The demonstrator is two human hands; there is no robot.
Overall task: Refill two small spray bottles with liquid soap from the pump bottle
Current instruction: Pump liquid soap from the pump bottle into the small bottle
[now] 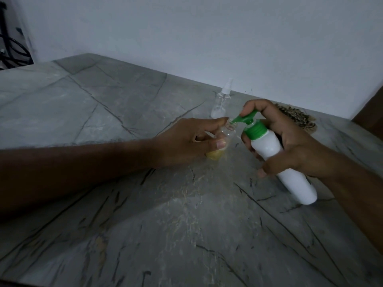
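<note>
Two hands at frame centre: left hand (186,141) grips open spray bottle (224,139); right hand (294,141) clasps pump bottle (269,150), nozzle at its mouth.

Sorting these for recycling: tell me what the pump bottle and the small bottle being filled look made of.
Pump bottle: opaque white plastic, seemingly matte, with a ribbed green plastic collar. Small bottle: clear plastic probably, since yellow liquid shows through its wall; glass cannot be ruled out.
</note>
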